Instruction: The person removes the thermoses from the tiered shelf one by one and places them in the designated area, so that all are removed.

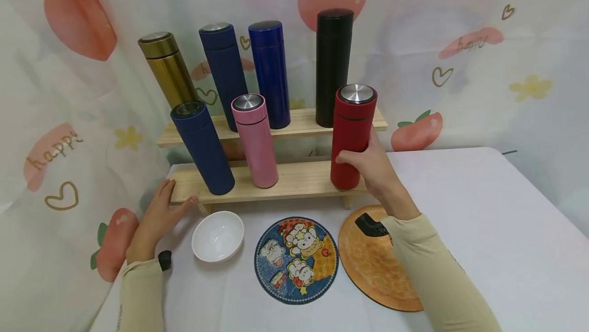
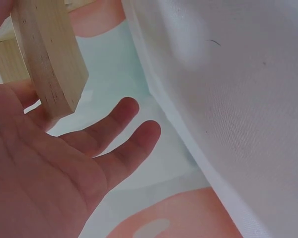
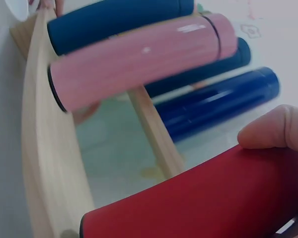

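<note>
A red thermos bottle [image 1: 350, 137] with a silver lid stands upright at the right end of the lower step of a wooden shelf [image 1: 299, 176]. My right hand [image 1: 372, 163] grips its body, thumb across the front; the other fingers are mostly hidden behind it. In the right wrist view the thumb [image 3: 268, 131] lies along the red bottle [image 3: 198, 203]. At the shelf's left end, my left hand [image 1: 161, 214] holds the board between thumb and fingers. The left wrist view shows the board end [image 2: 49, 59] in that hand [image 2: 49, 163], two fingers stretched past it.
A pink bottle [image 1: 255, 142] and a dark blue one [image 1: 204, 150] share the lower step. Behind stand gold [image 1: 170, 73], navy [image 1: 224, 71], bright blue [image 1: 271, 76] and black [image 1: 332, 66] bottles. In front lie a white bowl [image 1: 218, 237], a cartoon mat [image 1: 294, 260] and a brown round mat [image 1: 382, 275].
</note>
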A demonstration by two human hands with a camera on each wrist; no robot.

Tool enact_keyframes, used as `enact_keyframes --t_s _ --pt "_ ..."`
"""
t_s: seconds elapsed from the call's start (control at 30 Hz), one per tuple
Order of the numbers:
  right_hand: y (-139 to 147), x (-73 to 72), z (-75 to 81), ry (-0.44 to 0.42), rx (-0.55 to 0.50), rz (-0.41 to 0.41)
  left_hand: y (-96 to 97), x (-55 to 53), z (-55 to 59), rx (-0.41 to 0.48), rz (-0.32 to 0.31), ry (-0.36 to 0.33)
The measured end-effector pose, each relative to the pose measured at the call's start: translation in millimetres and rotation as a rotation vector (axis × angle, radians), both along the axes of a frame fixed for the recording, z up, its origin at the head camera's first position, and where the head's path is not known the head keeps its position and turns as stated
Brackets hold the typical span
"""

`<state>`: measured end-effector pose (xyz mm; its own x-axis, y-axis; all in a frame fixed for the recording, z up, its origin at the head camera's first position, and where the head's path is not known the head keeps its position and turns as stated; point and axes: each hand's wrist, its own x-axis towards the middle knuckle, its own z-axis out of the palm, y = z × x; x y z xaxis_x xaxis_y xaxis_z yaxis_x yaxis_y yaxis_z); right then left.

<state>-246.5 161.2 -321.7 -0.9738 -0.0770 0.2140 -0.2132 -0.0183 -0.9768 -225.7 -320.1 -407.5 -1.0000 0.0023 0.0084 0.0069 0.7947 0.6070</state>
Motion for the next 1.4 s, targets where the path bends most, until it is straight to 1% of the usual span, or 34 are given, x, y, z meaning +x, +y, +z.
enact_keyframes --t_s 0.13,0.2,0.37,0.5,0.63,0.77,0.87,0.93,1.03,1.1,1.2,1.27,1.4 --pt "16 6.1 5.9 0.030 0.019 -0.033 -1.2 1.1 -1.2 -0.001 0.007 -0.003" --pt "25 8.6 8.3 0.040 0.015 -0.051 -1.1 1.6 -1.8 -0.004 0.007 -0.003" --pt "48 12.5 13.5 0.061 0.001 -0.089 0.3 2.6 -3.0 -0.009 0.016 -0.027" --pt "68 12.1 16.9 0.094 -0.042 -0.134 -0.1 1.5 -2.8 -0.013 0.014 -0.029" --pt "86 6.7 19.1 0.117 -0.128 -0.182 -0.5 -0.5 -1.8 -0.008 0.005 -0.012" --pt "101 -4.3 18.0 0.121 -0.210 -0.202 -1.3 -2.0 -0.7 -0.008 0.003 -0.006" --pt "109 -14.8 13.8 0.114 -0.262 -0.201 -2.2 -2.3 -0.6 -0.013 0.004 -0.004" --pt "112 -22.4 10.0 0.108 -0.277 -0.211 -2.7 -2.5 -0.7 -0.014 0.006 -0.002" --pt "116 -34.0 4.4 0.097 -0.270 -0.231 -2.8 -2.6 -0.9 -0.008 0.011 0.001" --pt "117 -42.5 1.2 0.080 -0.248 -0.252 -3.1 -3.0 -0.9 -0.005 0.014 0.007" --pt "119 -55.2 -3.7 0.024 -0.220 -0.261 -3.1 -3.1 -1.9 0.005 0.016 0.021" --pt "120 -63.2 -7.8 -0.007 -0.183 -0.258 -3.8 -3.3 -3.6 0.009 0.013 0.029" --pt "126 -77.0 -19.0 -0.050 -0.101 -0.254 -1.3 -2.7 -6.2 0.019 0.017 0.024"
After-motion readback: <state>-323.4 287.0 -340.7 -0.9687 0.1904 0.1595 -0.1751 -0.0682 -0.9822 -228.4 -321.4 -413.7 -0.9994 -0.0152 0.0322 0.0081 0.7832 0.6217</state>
